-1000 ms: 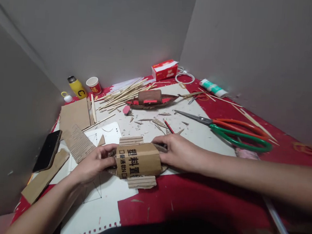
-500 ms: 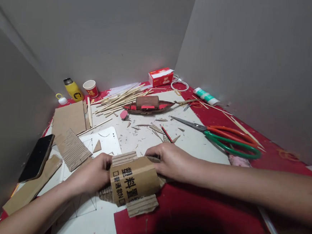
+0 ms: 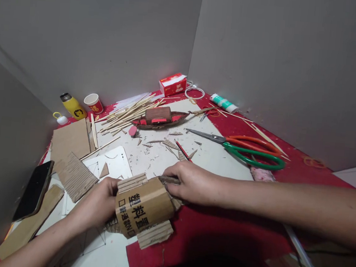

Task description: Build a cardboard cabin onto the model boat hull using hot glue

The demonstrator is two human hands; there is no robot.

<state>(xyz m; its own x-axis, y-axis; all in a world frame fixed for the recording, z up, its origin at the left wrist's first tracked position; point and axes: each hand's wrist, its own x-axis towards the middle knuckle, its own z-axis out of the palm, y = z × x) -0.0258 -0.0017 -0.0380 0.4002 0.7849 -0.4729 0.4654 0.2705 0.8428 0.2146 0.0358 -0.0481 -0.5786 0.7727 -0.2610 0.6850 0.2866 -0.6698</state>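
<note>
A curved cardboard piece (image 3: 143,208) with black printed characters and corrugated strips along its two edges sits between my hands, tilted slightly, over the white sheet (image 3: 222,157) and the red cloth (image 3: 219,231). My left hand (image 3: 98,203) grips its left end. My right hand (image 3: 192,183) holds its right end, fingers pressed on a dark cardboard part underneath. A small cardboard boat model (image 3: 160,117) with a brown block and red patches lies farther back on the sheet.
Large orange-and-green scissors (image 3: 250,149) lie to the right. A pile of wooden sticks (image 3: 127,111), cardboard sheets (image 3: 71,139), a phone (image 3: 33,190), a yellow bottle (image 3: 72,105), a paper cup (image 3: 93,102), a red box (image 3: 172,84), a glue tube (image 3: 223,103). Grey walls enclose the table.
Both hands have drawn the cardboard piece nearer to me and tilted it a little. The view has shifted right, so the table's things sit further left in the picture.
</note>
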